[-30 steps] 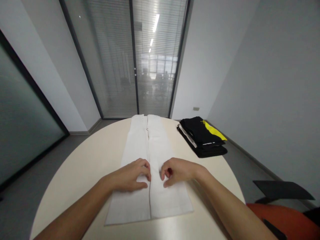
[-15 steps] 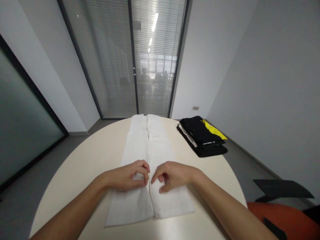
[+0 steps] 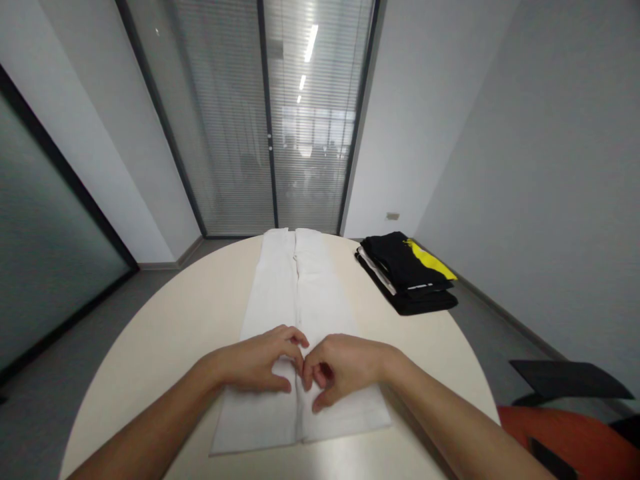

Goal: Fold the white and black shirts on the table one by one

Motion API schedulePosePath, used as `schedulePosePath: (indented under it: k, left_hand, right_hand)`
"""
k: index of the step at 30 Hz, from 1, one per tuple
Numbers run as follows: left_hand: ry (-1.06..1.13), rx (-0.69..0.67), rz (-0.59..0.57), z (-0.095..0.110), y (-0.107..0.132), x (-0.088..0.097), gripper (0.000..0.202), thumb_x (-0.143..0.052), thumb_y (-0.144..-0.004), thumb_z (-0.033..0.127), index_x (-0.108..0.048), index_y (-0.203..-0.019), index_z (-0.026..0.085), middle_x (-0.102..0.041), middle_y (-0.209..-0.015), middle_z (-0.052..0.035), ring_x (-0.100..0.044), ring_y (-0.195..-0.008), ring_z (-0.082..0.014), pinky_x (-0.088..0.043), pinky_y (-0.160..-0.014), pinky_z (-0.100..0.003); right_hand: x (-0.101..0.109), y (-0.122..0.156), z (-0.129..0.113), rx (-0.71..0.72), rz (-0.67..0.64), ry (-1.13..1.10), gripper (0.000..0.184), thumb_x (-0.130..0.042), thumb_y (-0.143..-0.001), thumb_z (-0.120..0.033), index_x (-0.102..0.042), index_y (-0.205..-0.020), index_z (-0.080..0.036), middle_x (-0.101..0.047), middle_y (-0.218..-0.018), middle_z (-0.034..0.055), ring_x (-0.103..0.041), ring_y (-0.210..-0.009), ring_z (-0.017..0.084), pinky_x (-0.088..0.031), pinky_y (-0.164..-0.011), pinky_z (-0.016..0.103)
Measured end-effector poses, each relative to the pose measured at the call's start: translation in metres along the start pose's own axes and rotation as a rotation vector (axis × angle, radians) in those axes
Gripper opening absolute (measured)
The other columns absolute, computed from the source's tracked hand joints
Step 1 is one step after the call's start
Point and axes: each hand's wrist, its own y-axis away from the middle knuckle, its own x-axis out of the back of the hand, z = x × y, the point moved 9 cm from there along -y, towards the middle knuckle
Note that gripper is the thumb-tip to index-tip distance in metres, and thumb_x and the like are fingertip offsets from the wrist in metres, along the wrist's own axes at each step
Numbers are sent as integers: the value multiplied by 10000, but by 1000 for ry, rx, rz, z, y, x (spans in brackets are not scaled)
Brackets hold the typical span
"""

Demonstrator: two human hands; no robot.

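On the round tbl (image 3: 175, 320), person's L hand (image 3: 265, 360) is loosely curved, thumb & fingers apart, over near half of white cloth (image 3: 320, 287), laid lengthwise mid-tbl; R hand (image 3: 353, 367) curls just beside it, can't tell if gripping. Folded black stack (image 3: 407, 273) w/ yellow patch sits farther R, apart from cloth; orange chair (image 3: 565, 433) past tbl edge.

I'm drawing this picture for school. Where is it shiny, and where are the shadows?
Head view: pale glare low on the table, bright strips in the glass panel; head view: a soft shadow under the left hand on the white cloth, another on the table beneath the right forearm.
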Motion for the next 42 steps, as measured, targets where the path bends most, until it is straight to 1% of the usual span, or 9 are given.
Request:
schedulePosePath:
  k: [4, 9, 14, 19, 24, 31, 35, 39, 42]
  left_hand:
    - [-105, 68, 160, -14, 5, 23, 237, -682, -813, 236, -640, -1046, 243, -602, -1207, -34, -572, -1124, -204, -440, -1000, -323]
    - [-485, 491, 450, -69, 34, 70, 188, -545, -893, 312, -601, -1047, 220, -644, -1091, -64, -609, -1032, -242, -454, -876, -346]
    - [-547, 650, 490, -104, 51, 85, 272, -493, -930, 380, -574, -1126, 210, -659, -1086, -79, -644, -942, -234, -449, -754, -325]
    - [-539, 806, 463, -113, 61, 86, 288, -494, -930, 424, -570, -1097, 203, -696, -1042, -88, -666, -888, -240, -419, -699, -318]
    - [-495, 937, 396, -121, 67, 83, 249, -486, -932, 420, -621, -976, 216, -727, -1018, -86, -673, -895, -253, -389, -669, -308]
    - [-429, 922, 434, -130, 73, 88, 232, -462, -904, 320, -653, -831, 211, -737, -951, -84, -674, -851, -235, -398, -666, -297]
    - [-465, 939, 524, -119, 73, 96, 267, -458, -906, 367, -672, -891, 206, -731, -922, -92, -672, -821, -257, -438, -674, -327]
    - [-577, 637, 632, -84, 47, 91, 404, -453, -947, 433, -616, -1224, 186, -684, -1205, -117, -631, -1106, -278, -482, -925, -387]
    - [-597, 379, 491, -69, 23, 62, 604, -479, -953, 508, -452, -1466, 191, -425, -1556, -127, -374, -1437, -302, -309, -1171, -449]
  right_hand:
    - [2, -4, -16, 57, 73, 135, 402, -815, -731, -275, -693, -1112, -242, -616, -711, -72, -527, -604, 86, -341, -595, 196]
    - [-8, -8, -30, 161, 79, 136, 187, -687, -842, -259, -714, -1026, -235, -643, -705, -53, -576, -626, 92, -388, -636, 192]
    - [-12, -12, -30, 143, 97, 13, 249, -688, -852, -331, -683, -1062, -198, -633, -662, -43, -582, -593, 91, -403, -609, 181]
    - [-20, -12, -26, 62, -15, -105, 457, -854, -686, -418, -725, -1077, -221, -596, -623, -73, -553, -554, 78, -396, -582, 172]
    - [-33, -10, -21, -12, -162, -353, 504, -810, -763, -435, -718, -1219, -241, -634, -624, -69, -618, -554, 69, -433, -635, 166]
    - [-50, -10, -21, -27, -323, -462, 487, -761, -842, -327, -665, -1314, -256, -622, -542, -79, -630, -538, 49, -392, -570, 120]
    - [-53, -2, -26, -20, -435, -604, 704, -843, -737, -377, -599, -1387, -262, -756, -925, 2, -648, -586, 59, -503, -617, 149]
    - [-45, 6, -28, 13, -482, -728, 829, -859, -695, -429, -543, -1437, -238, -695, -1236, 95, -680, -705, 93, -564, -643, 193]
    - [-34, 5, -17, 9, -370, -682, 703, -861, -701, -396, -630, -1340, -217, -710, -1191, 72, -667, -658, 61, -530, -630, 156]
